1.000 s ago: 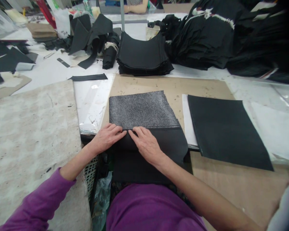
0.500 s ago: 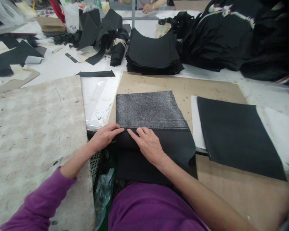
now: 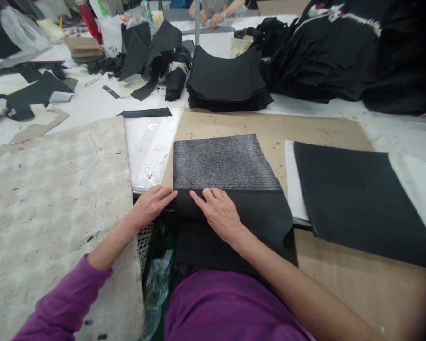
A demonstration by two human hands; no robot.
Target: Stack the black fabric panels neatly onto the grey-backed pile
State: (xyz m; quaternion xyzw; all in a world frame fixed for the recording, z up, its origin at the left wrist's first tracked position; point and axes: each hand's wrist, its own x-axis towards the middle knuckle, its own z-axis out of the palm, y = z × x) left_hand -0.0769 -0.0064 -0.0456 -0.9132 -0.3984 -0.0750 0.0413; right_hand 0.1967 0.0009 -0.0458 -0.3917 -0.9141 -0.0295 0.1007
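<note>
A fanned stack of sheets with speckled grey strips (image 3: 223, 163) lies at the table's edge in front of me. From its near side a black sheet (image 3: 255, 213) hangs down over the edge toward my lap, with a narrow dark band along the top. My left hand (image 3: 154, 206) is at the left end of that band, its fingers drawn together on the sheet's edge. Just right of it, my right hand (image 3: 220, 212) rests on the black sheet, index finger stretched out along the band and the other fingers bent. The undersides of both hands are hidden.
To the right lies another black sheet (image 3: 362, 203) over white paper. A pale quilted board (image 3: 57, 213) covers the left side. Behind stand a stack of curved black pieces (image 3: 227, 76), a black roll (image 3: 177, 78) and a large black bundle (image 3: 323, 57). A co-worker's hands (image 3: 215, 20) show far back.
My left hand has slid slightly left, to the sheet's corner. The right hand stays pressed on the band. The whole view has shifted a little, and both hands of the co-worker now show.
</note>
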